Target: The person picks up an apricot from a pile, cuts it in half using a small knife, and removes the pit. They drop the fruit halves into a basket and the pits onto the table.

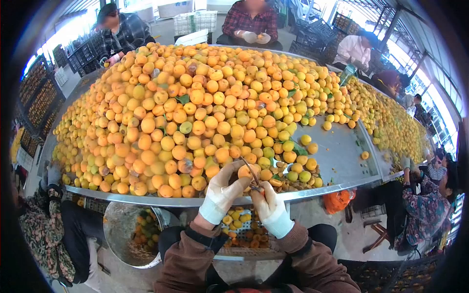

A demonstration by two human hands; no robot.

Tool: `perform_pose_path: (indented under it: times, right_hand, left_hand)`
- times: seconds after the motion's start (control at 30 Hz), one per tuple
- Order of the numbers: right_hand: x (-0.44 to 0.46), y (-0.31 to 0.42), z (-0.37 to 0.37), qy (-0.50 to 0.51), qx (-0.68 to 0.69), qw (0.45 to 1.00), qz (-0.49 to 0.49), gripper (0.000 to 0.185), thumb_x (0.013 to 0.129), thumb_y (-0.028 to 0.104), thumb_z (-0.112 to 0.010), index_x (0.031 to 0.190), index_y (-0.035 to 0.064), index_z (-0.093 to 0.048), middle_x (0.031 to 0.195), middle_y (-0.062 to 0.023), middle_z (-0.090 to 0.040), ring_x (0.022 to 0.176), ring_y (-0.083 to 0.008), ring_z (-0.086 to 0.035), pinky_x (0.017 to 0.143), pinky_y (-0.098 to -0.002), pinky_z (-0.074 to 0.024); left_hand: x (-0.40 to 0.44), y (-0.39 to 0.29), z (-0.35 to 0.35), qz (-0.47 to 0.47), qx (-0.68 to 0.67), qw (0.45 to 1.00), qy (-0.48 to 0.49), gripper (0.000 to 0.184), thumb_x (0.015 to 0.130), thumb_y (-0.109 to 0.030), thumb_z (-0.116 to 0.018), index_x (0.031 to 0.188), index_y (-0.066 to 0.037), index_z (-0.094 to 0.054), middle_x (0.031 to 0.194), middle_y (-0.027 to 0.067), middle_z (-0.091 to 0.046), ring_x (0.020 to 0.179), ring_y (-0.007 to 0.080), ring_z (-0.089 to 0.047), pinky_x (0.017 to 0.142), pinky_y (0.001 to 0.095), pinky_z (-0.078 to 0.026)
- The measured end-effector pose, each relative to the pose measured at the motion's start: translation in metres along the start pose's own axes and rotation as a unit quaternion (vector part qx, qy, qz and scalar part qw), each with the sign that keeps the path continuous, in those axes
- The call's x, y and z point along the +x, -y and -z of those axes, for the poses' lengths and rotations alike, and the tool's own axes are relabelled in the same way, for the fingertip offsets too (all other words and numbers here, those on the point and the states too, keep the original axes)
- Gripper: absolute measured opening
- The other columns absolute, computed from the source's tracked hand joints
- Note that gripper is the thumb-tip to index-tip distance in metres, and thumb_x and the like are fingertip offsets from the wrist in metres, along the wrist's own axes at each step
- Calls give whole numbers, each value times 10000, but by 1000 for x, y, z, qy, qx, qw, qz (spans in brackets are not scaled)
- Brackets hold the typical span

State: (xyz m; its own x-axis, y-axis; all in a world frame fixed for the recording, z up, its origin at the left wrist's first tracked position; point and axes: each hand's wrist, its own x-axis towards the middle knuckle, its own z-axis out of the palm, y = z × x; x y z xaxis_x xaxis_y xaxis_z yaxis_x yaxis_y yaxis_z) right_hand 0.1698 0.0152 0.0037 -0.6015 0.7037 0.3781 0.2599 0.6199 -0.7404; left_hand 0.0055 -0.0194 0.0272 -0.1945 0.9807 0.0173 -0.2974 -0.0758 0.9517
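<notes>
Gloved in white at lower centre of the head view, my left hand [222, 190] is partly closed, its thumb and fingers curled around one orange fruit [245, 172]. That fruit lies at the fingertips, on the upper right side of the hand and touching it, just above the table's near edge. My right hand [269, 207] is mostly closed just beside it, fingers bent and pinched on a thin dark tool [252, 175] that slants up to the left, across the fruit. Whether its tip enters the flesh, I cannot tell.

Beyond both hands, a broad pile of fruit [161, 107] fills the centre and left of the frame, on a metal table [342, 146] whose bare surface shows at centre right. Green leaves [298, 149] lie among the fruit there. Below the near edge, between my knees, sits a crate [249, 252] with more fruit in it; a bucket [117, 232] stands at lower left. Another person [250, 24] faces me at upper centre, gloved hands well apart from mine.
</notes>
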Motion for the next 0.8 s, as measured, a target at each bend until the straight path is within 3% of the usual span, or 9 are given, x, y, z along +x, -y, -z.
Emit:
perform_pose_path:
  times: [0.17,0.23,0.37,0.43,0.57,0.63,0.67,0.73,0.8]
  right_hand:
    - [-2,-6,-4,21,-87,996,14,158,861,22,-547,1016,-7,-559,992,-201,-488,730,-321,-593,584,-381,-496]
    - [-2,-10,-5,-3,-152,983,99,191,887,38,-535,1067,-24,-515,920,-193,-517,712,-333,-596,582,-396,-492]
    - [-3,-1,-8,-24,-81,995,45,247,916,85,-534,1116,-36,-452,820,-189,-550,684,-369,-599,574,-423,-486]
    - [-3,-1,-13,-55,-53,997,30,297,935,138,-536,1136,-40,-408,724,-197,-571,665,-412,-604,568,-449,-479]
    - [-4,-4,-19,-57,-59,997,3,304,928,166,-547,1126,-32,-430,743,-230,-598,684,-442,-608,564,-467,-474]
    - [-2,-5,-17,-54,-97,994,8,316,929,180,-545,1135,-33,-436,769,-247,-617,695,-455,-609,574,-479,-473]
    - [-4,-10,-19,-55,-98,994,8,316,929,180,-545,1135,-33,-436,769,-247,-617,695,-455,-609,574,-479,-473]
    - [-10,-22,-25,37,-175,984,-22,206,835,-6,-582,1038,-31,-561,1052,-221,-474,792,-326,-604,609,-390,-519]
    - [-10,-18,-23,13,-148,989,-4,189,856,11,-571,1041,-30,-554,1032,-212,-492,780,-321,-605,606,-391,-516]
  left_hand:
    - [0,12,3,-47,15,999,-16,432,861,-76,-647,1259,36,-520,1112,80,-629,1023,123,-575,865,257,-480]
    - [-1,17,3,-96,61,993,-13,470,853,-49,-667,1277,53,-493,1147,115,-620,1030,155,-589,884,284,-491]
    - [-6,13,-9,-100,51,993,-27,484,884,-89,-643,1315,50,-472,1188,124,-595,1058,161,-574,910,285,-474]
    - [-8,10,-17,-100,-10,991,-85,442,918,-125,-589,1304,60,-481,1177,110,-595,1063,148,-552,930,271,-446]
    - [-1,32,-16,-122,0,983,-135,369,967,-185,-525,1262,36,-524,1101,57,-598,1007,119,-534,883,248,-436]
    - [-1,37,-13,-54,-89,988,-114,316,989,-212,-491,1207,5,-562,1005,6,-574,926,92,-501,815,236,-420]
    - [-2,37,-13,-54,-88,988,-113,316,989,-212,-491,1207,5,-562,1005,6,-574,926,92,-501,815,236,-420]
    - [-3,37,-12,-6,-131,983,-128,276,990,-212,-488,1158,-15,-584,937,-23,-542,857,77,-467,756,230,-401]
    - [0,46,-3,19,-111,987,-115,293,994,-215,-481,1176,-8,-578,964,-9,-554,888,84,-480,783,234,-410]
